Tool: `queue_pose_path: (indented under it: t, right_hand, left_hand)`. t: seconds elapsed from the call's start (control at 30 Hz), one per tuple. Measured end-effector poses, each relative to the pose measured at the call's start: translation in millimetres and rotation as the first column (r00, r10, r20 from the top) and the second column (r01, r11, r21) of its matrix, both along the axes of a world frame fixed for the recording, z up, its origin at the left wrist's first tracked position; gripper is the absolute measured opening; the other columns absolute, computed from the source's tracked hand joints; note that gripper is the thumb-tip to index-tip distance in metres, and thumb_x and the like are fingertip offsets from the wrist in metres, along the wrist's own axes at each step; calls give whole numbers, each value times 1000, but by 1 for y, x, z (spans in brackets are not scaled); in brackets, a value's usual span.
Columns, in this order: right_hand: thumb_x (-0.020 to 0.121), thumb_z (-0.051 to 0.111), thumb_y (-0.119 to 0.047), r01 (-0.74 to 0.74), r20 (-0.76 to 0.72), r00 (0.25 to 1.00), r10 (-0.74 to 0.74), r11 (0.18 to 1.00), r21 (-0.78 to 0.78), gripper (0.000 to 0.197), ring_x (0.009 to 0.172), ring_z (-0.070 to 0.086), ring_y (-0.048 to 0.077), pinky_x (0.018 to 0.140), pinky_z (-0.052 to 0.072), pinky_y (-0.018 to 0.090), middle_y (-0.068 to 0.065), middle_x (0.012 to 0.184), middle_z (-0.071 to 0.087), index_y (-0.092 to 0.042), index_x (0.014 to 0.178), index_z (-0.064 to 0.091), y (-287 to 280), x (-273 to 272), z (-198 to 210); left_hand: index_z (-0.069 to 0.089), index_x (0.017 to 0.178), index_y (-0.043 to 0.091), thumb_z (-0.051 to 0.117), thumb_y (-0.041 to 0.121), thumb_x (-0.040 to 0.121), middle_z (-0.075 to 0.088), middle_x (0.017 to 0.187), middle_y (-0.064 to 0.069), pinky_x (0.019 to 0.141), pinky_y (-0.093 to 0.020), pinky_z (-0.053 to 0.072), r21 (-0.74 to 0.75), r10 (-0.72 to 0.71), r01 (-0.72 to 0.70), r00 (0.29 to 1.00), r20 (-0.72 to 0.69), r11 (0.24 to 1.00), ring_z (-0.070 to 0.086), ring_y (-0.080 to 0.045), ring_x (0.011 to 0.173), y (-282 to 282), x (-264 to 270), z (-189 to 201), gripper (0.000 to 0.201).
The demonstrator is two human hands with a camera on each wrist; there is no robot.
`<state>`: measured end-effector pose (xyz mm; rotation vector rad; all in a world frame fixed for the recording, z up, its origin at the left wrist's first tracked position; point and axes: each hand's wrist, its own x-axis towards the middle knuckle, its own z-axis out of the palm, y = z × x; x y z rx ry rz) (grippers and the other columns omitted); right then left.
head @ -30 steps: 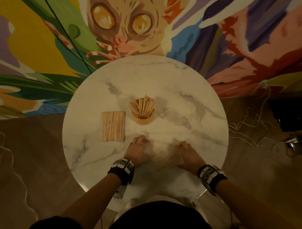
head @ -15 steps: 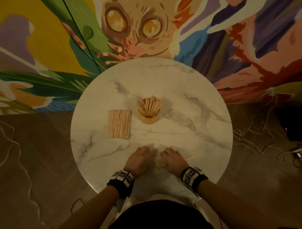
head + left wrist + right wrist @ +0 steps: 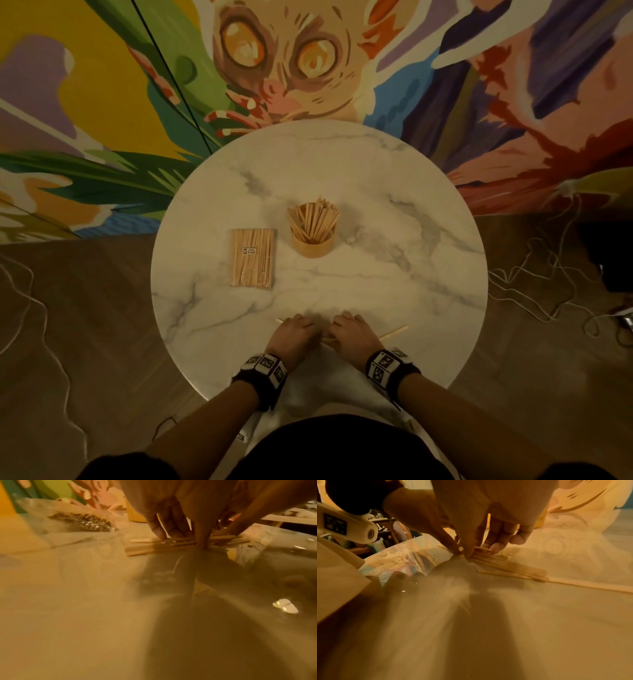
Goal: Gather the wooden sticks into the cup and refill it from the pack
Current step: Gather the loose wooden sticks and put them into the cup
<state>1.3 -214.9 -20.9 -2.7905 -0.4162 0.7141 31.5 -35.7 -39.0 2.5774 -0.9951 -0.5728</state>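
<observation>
- Both hands have slid closer together since a moment ago, and the loose sticks are now bunched into one small pile between them.
- Left hand (image 3: 295, 337) sits at the near edge of the round desk (image 3: 394, 240). Its grip is closed on the pile of sticks (image 3: 159, 546): the fingers (image 3: 157, 530) curl down onto the top and the thumb presses at the side.
- Right hand (image 3: 352, 335) is just beside the left one, almost touching it. Its grip is closed on the same pile too, with the fingertips (image 3: 495, 548) and thumb pinching the sticks down on the desk.
- Some stick ends poke out on the outer side of each hand. One long stick (image 3: 394, 333) points out past the right hand, and a short tip (image 3: 280, 321) shows past the left hand.
- Each wrist wears a black band (image 3: 262, 370) with black and white square marks.
- Farther out from the left hand lies the pack (image 3: 253, 262), flat on the desk. It is clear wrap full of sticks with a small white label.
- Just to the right of the pack, ahead of both hands, stands the cup (image 3: 312, 241). It is upright and many sticks lean in it.
- Beyond the desk is a painted wall (image 3: 281, 68) with a big-eyed animal on it.
- White cords (image 3: 534, 291) lie on the floor, off past the right hand.
</observation>
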Motion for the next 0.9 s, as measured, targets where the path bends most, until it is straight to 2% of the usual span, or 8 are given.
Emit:
queue_pose_path:
  t: [0.07,0.2,0.3,0.4,0.53,0.67,0.77,0.9]
  right_hand:
    - [99,43,-35,19,-4,1000,-19,1000,20,34,113,48,31,94,34,41,11,116,57,-10,111,62,-2,-1,-2]
    - [98,42,-38,63,-23,998,-62,994,90,35,110,47,27,94,35,38,8,115,56,-11,108,61,-6,-7,-5]
    - [91,48,-38,96,45,994,-102,987,132,33,111,48,25,91,38,37,4,114,56,-16,109,63,-27,-11,4]
    - [87,52,-23,176,28,984,-177,984,27,32,114,45,26,92,39,37,5,122,51,-16,117,61,-65,-19,12]
    - [95,43,-15,94,-6,995,-96,985,-144,22,112,47,30,89,39,38,9,124,48,-13,109,60,-98,-38,15]
    - [88,60,-18,58,-10,998,-60,985,-166,6,94,62,32,76,47,38,10,102,63,-15,87,66,-111,-55,13]
    - [97,46,-25,74,-52,995,-84,984,-165,19,106,55,27,87,38,37,5,111,58,-18,101,63,-113,-68,9]
    - [100,39,-27,214,-152,962,-227,972,-95,24,108,53,26,91,36,34,5,117,56,-15,107,58,-102,-70,12]
  left_hand:
    - [68,76,18,76,20,67,65,76,-1,58,-28,47,17,-79,78,995,62,997,62,-23,69,1,0,-1,12]
    - [65,68,18,47,23,73,63,71,0,55,-25,46,50,-158,153,977,143,987,61,-21,64,-1,2,0,20]
    - [63,68,17,56,19,71,62,71,-1,56,-26,48,116,-226,206,955,191,972,62,-22,65,0,2,3,8]
    - [64,74,17,52,13,73,64,76,-2,61,-27,51,171,-316,283,923,218,944,62,-21,69,2,-2,3,13]
    - [67,85,17,51,16,74,67,88,-4,66,-27,52,221,-434,386,866,248,896,64,-21,74,7,1,3,19]
    - [65,83,18,36,15,75,67,88,-3,60,-23,50,208,-434,392,869,236,896,63,-18,71,11,3,7,31]
    - [64,85,18,54,13,74,66,88,-2,60,-24,52,168,-406,375,888,218,912,64,-18,72,17,1,10,15]
    - [62,87,19,73,13,66,63,83,0,57,-25,50,137,-407,388,899,160,912,61,-17,70,21,4,8,24]
